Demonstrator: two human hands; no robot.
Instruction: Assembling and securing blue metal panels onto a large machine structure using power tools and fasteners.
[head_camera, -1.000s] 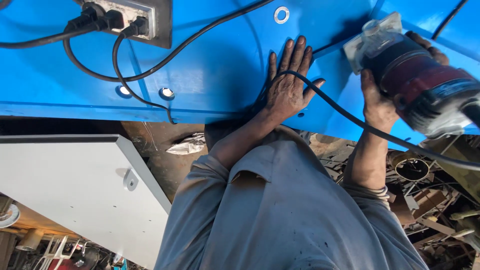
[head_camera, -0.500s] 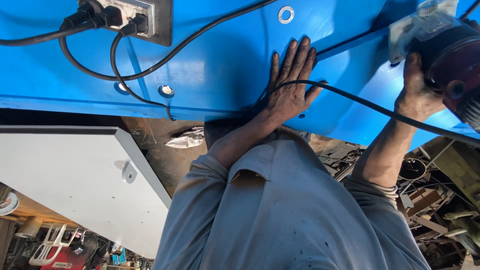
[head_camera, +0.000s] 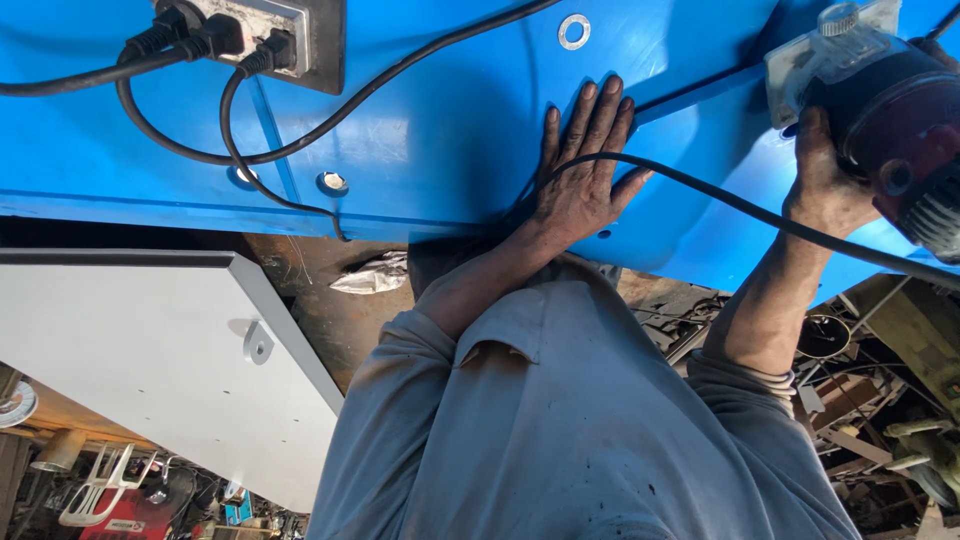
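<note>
Head view shows me my left hand (head_camera: 585, 180) pressed flat, fingers spread, steadying the blue panel (head_camera: 430, 130), while my right hand (head_camera: 830, 185) grips the power router (head_camera: 880, 110) at that panel's far edge.

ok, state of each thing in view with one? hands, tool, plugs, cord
left hand: flat on the blue panel, fingers spread, holding nothing
right hand: gripping the power tool
power tool: held against the blue panel
power strip: plugs inserted
black cord: draped over the left hand
grey panel: lying flat
</note>
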